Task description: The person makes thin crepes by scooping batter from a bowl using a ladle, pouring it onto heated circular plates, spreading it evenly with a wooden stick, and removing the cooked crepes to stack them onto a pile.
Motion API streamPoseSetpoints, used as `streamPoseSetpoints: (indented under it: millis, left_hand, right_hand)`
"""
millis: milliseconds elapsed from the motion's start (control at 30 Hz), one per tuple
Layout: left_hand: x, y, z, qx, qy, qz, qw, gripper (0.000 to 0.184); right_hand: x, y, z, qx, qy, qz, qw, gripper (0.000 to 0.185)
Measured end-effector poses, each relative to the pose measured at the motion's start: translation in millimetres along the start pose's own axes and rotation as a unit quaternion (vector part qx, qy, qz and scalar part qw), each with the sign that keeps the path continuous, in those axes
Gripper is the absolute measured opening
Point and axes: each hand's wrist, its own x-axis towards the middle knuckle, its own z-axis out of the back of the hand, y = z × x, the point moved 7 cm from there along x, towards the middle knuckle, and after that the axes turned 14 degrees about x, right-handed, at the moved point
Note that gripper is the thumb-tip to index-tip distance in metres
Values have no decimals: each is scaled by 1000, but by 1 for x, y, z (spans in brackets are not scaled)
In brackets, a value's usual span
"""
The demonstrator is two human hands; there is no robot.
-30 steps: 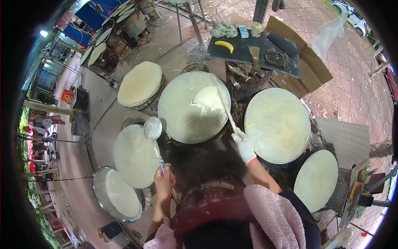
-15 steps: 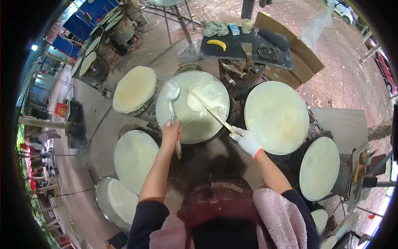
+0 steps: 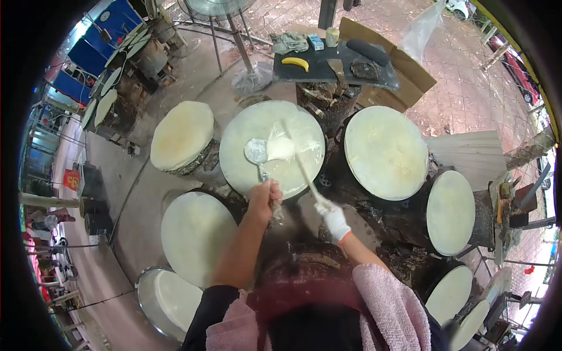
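Note:
My bare left hand point(image 3: 265, 200) is closed around the handle of a ladle point(image 3: 256, 151). The ladle's round bowl rests over the pale surface of the middle round griddle point(image 3: 234, 128), at the left edge of a patch of white batter point(image 3: 281, 148). In my right hand point(image 3: 334, 222), which wears a white glove with an orange cuff, is a long thin wooden stick point(image 3: 306, 171). Its far end lies across the griddle along the right side of the batter. Wet streaks of batter show on the griddle's right part.
Around me stand several round griddles with pale sheets, among them a right griddle point(image 3: 386, 153) and a left griddle point(image 3: 196, 234). A metal basin point(image 3: 142, 291) is at lower left. Beyond, a black board point(image 3: 322, 69) bears a banana point(image 3: 295, 62), a scraper point(image 3: 337, 71) and a cloth point(image 3: 290, 42).
The ladle has moved right and down, from the griddle's upper left to beside the batter. The stick has turned steeper, my right hand has come lower, and the whole view has shifted somewhat.

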Motion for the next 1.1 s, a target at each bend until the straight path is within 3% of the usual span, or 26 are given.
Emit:
streamPoseSetpoints:
  millis: [100, 133, 167, 233, 267, 300, 333, 367, 433, 467, 567, 633, 667, 700, 767, 833, 900, 933, 1000, 1033, 1100]
  left_hand:
    - [10, 15, -13, -90, 81, -19, 992, 10]
    - [18, 15, -7, -121, 64, -39, 990, 13]
    - [12, 12, -9, -168, 127, -27, 977, 15]
    - [-14, -3, 5, -256, 253, 0, 933, 19]
    - [-29, -13, 15, -299, 312, 14, 901, 21]
    - [-43, -24, 26, -340, 369, 31, 864, 23]
    - [-54, -36, 33, -379, 422, 49, 822, 26]
    - [-52, -40, 43, -319, 399, 48, 858, 27]
    - [-41, -53, 50, -197, 351, 39, 914, 29]
    - [-52, -72, 49, -78, 138, 34, 987, 32]
    - [-58, -91, 24, -195, 405, 45, 892, 30]
    - [-59, -82, 25, -204, 236, 33, 950, 27]
    - [-73, -83, 6, 11, 154, -79, 985, 25]
    - [-94, -90, -16, 220, 79, -202, 951, 24]
    - [-103, -79, -45, 349, 47, -207, 913, 19]
    - [-116, -64, -92, 325, 127, -168, 922, 20]
    - [-101, -31, -118, 207, 238, -32, 948, 24]
    - [-96, -9, -134, 113, 282, 52, 951, 24]
    - [-96, 36, -174, -50, 348, 189, 917, 26]
    - [-99, 57, -196, -85, 401, 237, 881, 24]
    - [-105, 97, -232, -116, 413, 296, 854, 27]
  right_hand:
    - [-9, -25, -41, -8, 28, -137, 990, 37]
    - [-6, -23, -45, -13, 32, -143, 989, 37]
    - [-2, -18, -47, -19, 35, -148, 988, 38]
    - [0, 14, -35, -30, 30, -86, 995, 40]
    - [34, 5, -10, -67, 8, 67, 995, 40]
    - [29, 15, -2, -61, -26, 65, 996, 37]
    - [38, 6, 5, -150, -14, 107, 983, 38]
    - [45, -7, 10, -238, -2, 145, 960, 40]
    - [26, -6, -12, -279, 93, 51, 954, 41]
    - [12, 5, -19, -265, 100, 27, 959, 40]
    - [3, 10, 18, -188, -53, 160, 968, 40]
    - [-42, 27, 14, -278, 15, 64, 958, 43]
    - [-53, 32, 22, -376, 35, 108, 920, 44]
    - [-67, 31, 34, -471, 51, 137, 870, 45]
    - [-94, 30, 86, -343, -78, 113, 929, 48]
    - [-122, 31, 144, -221, -185, 113, 951, 53]
    - [-156, 22, 211, -103, -282, 125, 946, 58]
    - [-172, 27, 236, -115, -303, 207, 923, 66]
    - [-199, 5, 306, -107, -374, 186, 902, 73]
    - [-215, 0, 337, -140, -409, 169, 886, 75]
    - [-257, 7, 376, -105, -466, 216, 851, 76]
